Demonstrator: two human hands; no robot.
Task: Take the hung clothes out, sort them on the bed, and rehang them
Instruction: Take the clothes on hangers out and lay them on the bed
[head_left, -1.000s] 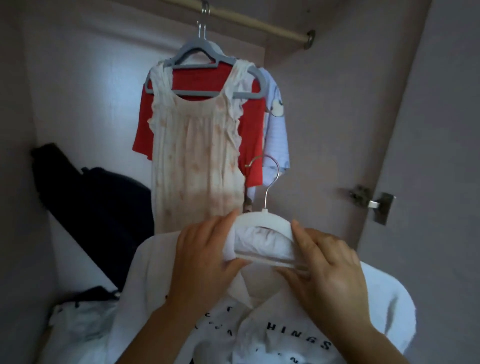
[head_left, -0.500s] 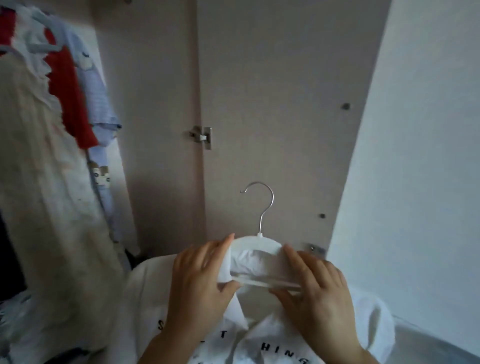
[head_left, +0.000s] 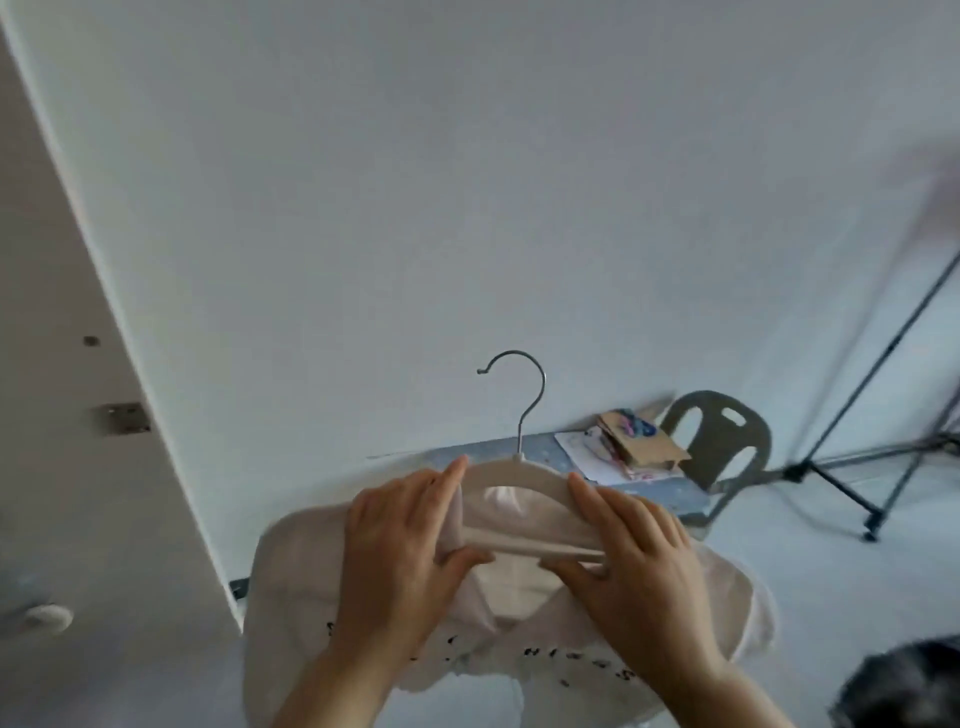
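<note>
Item: white printed shirt on white hanger, each hanger shoulder in the pinching grip of left hand and right hand, now swung away from the wardrobe, facing the bed; removal apparently done, sorting pending.

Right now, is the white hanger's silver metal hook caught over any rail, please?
No, the silver metal hook stands free; left hand and right hand grip the white hanger.
</note>
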